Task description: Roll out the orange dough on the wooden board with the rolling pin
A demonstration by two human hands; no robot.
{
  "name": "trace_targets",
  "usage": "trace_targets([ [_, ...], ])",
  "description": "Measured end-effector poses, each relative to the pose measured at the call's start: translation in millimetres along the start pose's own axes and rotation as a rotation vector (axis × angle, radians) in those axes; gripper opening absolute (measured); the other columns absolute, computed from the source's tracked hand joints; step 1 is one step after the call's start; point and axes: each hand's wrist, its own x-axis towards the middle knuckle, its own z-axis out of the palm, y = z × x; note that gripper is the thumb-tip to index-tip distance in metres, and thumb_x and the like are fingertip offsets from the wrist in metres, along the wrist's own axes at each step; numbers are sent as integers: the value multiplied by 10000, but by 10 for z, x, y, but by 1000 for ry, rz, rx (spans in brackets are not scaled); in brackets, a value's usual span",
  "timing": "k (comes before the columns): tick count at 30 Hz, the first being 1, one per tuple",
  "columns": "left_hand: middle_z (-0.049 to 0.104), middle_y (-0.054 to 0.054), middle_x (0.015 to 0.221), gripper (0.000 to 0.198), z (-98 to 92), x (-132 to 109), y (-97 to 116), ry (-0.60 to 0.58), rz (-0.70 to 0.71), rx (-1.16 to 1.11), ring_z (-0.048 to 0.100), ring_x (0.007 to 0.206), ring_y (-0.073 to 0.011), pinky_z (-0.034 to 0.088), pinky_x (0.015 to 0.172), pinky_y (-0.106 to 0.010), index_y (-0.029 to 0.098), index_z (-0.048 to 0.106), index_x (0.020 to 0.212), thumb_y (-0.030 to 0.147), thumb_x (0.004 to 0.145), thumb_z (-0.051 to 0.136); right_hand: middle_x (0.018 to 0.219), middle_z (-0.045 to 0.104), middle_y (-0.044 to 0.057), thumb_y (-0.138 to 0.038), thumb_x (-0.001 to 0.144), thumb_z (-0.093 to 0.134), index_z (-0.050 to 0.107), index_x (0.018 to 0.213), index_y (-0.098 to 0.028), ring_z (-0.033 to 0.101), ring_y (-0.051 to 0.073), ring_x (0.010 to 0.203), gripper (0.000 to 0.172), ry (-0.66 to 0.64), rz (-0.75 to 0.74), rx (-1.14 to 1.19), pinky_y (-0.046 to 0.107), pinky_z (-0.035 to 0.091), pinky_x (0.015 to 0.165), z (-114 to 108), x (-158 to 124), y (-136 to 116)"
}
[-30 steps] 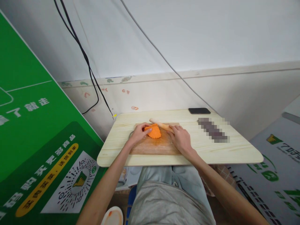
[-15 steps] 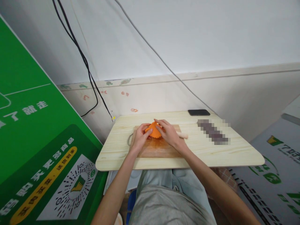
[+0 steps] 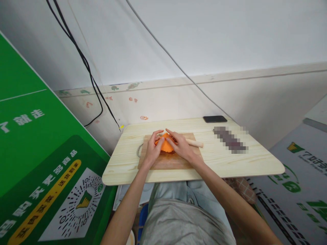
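A flat, soft-looking orange piece of dough (image 3: 167, 146) with a ruffled edge is between my hands, over a wooden cutting board (image 3: 176, 164). My left hand (image 3: 154, 148) holds its left side, the thumb on the near face and the fingers curved round behind. From the right, my right hand (image 3: 180, 144) grips it in the same way, its thumb close to the left one. Behind the hands a pale rolling pin (image 3: 195, 143) lies across the board, its right end sticking out past my right hand. The fingers hide part of the dough's far edge.
The board, with a metal handle (image 3: 138, 150) at its left, rests on a pale wooden table (image 3: 122, 163). A black phone (image 3: 215, 119) lies at the back right, near a pixelated dark object (image 3: 230, 139). A green panel (image 3: 58, 136) stands left; cables hang along the wall.
The dough has come lower and more toward the board's middle, and my right hand has turned so its fingers arch over it. The whole view has shifted slightly.
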Motion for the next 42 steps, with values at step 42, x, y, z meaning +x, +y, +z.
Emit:
trace_targets([
  [42, 803, -89, 1165, 267, 14, 16, -158, 40, 201, 104, 744, 1113, -233, 584, 997, -352, 215, 754, 1145, 431, 1043, 635, 955, 803, 93, -504, 1082, 598, 828, 1051, -205, 716, 230, 863, 379, 72, 51, -17, 359, 528, 828, -62, 8, -31],
])
